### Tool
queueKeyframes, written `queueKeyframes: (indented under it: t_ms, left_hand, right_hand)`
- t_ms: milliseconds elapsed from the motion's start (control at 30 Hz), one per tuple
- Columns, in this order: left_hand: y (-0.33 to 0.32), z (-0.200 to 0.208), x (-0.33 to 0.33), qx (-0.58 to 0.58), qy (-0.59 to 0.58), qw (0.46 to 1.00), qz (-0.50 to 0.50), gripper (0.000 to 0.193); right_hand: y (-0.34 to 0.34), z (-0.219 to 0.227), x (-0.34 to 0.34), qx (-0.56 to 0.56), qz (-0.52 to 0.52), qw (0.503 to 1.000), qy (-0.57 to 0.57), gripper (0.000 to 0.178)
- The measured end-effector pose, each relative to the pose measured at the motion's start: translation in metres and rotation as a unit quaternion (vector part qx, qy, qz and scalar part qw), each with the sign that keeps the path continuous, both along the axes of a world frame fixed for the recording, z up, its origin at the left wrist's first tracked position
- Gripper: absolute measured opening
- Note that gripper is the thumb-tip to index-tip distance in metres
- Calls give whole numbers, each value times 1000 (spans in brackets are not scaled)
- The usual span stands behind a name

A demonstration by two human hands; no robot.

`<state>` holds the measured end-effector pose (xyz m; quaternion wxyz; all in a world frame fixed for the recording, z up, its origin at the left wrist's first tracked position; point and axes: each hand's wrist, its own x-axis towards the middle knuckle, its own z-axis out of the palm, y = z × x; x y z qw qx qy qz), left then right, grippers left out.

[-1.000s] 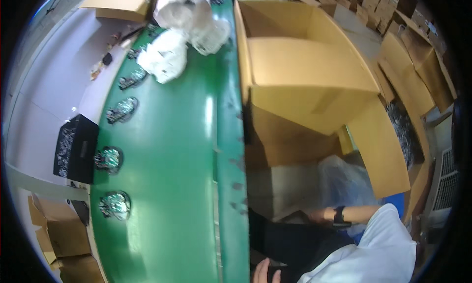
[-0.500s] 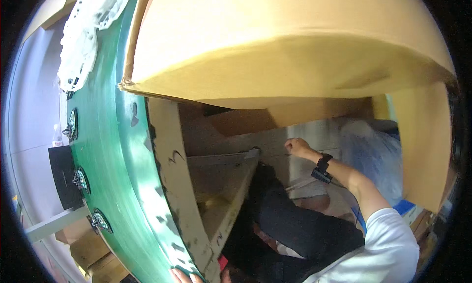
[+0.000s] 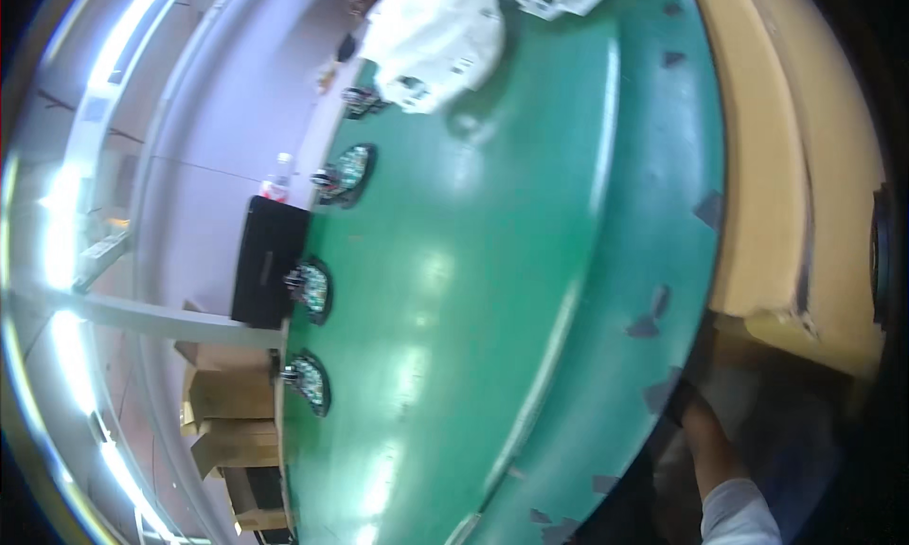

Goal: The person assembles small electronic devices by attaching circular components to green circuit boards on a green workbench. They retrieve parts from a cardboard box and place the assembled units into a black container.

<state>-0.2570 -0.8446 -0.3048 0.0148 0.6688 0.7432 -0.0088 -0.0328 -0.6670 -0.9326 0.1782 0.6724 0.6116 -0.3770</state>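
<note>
My right forearm [image 3: 708, 443], in a white sleeve [image 3: 740, 512], comes in at the lower right. It reaches toward the edge of a green-topped workbench [image 3: 473, 289]. A dark band shows at the wrist, and the hand past it is hidden in shadow by the bench edge. What it touches or holds is out of sight. My left hand does not show. Nearest to the arm are the bench's rim, with dark scuffed patches, and a large cardboard box [image 3: 767, 166] just above it.
White perforated plastic parts [image 3: 436, 43] lie at the bench's far end. Several round clear-and-black fixtures [image 3: 308, 289] line its left edge beside a black screen [image 3: 270, 261] and a bottle [image 3: 277, 176]. Cardboard boxes [image 3: 227, 393] stand lower left, near lit tube lamps [image 3: 71, 356].
The view has swung up and left, so the bench top fills the middle. The box moved right in view. My left fingers at the bench edge and my right hand have gone from sight.
</note>
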Motion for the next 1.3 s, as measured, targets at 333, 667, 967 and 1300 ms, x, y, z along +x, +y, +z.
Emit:
queueKeyframes:
  t_ms: [333,667,967,1300]
  left_hand:
    - [-33,-12,-6,55,-54,997,-32,49]
    - [-42,-9,-15,33,-67,997,-37,60]
    - [-41,-4,-13,20,-64,997,-33,67]
    - [-35,-8,-2,31,-61,998,-14,73]
  right_hand:
    - [10,-45,-23,-17,-15,998,-53,43]
    - [-12,-54,-43,-38,-2,998,-48,51]
    - [-22,-54,-47,-39,2,999,-38,59]
    - [-58,-34,-5,-40,7,999,-17,67]
